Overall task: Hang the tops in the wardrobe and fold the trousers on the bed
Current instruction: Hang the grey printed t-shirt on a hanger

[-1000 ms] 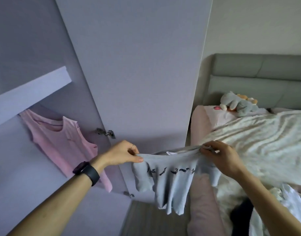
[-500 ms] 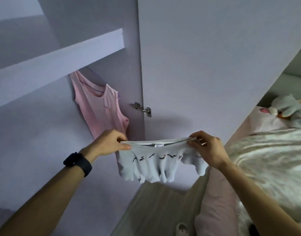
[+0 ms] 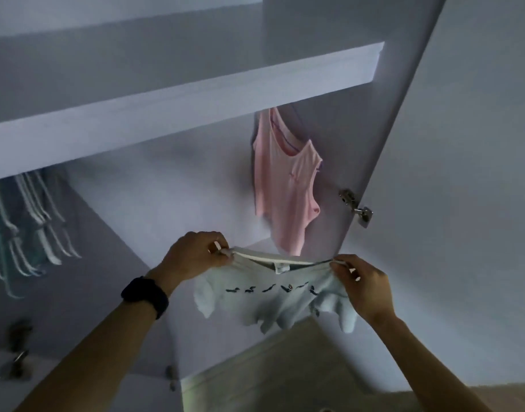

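A small pale blue top (image 3: 273, 301) with a row of dark bird prints hangs stretched between my hands in front of the open wardrobe. My left hand (image 3: 195, 255) pinches its left shoulder and my right hand (image 3: 362, 281) pinches its right shoulder, with a white hanger bar showing along the neckline. A pink sleeveless top (image 3: 285, 185) hangs inside the wardrobe, just behind and above the blue top.
A wardrobe shelf (image 3: 178, 96) runs across above the hanging space. Several empty pale hangers (image 3: 32, 221) hang at the far left. The open wardrobe door (image 3: 463, 173) with a metal hinge (image 3: 356, 209) stands on the right. Wooden floor (image 3: 285, 373) shows below.
My view has swung left and into the wardrobe, so the bed has left the frame. Both hands kept their hold and carried the blue top closer to the pink top.
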A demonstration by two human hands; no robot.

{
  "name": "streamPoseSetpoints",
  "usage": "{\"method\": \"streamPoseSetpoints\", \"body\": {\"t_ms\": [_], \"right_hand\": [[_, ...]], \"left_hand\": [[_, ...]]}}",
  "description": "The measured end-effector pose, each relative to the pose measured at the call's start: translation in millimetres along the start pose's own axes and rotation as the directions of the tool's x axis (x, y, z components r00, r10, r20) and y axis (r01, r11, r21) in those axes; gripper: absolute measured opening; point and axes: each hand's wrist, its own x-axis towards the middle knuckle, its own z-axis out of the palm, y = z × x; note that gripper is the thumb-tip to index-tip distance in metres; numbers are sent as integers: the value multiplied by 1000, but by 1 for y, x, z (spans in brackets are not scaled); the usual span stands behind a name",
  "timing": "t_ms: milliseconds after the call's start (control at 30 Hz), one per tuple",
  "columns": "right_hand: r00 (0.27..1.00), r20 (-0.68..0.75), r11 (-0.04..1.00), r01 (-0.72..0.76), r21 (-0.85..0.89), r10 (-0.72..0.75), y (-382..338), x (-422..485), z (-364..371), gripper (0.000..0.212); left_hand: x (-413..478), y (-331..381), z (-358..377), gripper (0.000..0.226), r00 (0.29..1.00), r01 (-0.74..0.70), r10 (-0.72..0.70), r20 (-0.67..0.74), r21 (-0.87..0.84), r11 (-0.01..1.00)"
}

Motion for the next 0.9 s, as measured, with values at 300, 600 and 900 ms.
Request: {"method": "streamPoseSetpoints", "body": {"t_ms": [300, 600, 900], "right_hand": [[952, 266, 967, 85, 240, -150, -37, 44, 27, 5], [674, 567, 857, 205, 473, -474, -113, 46, 49, 27], [463, 610, 758, 276, 590, -643, -166, 27, 66, 15]], "left_hand": [[-53, -4, 22, 11, 893, 175, -317, -318, -403, 898], [-84, 32, 41, 23, 840, 118, -293, -456, -374, 920], [-133, 39, 50, 26, 778, 132, -391, -493, -480, 867]]}}
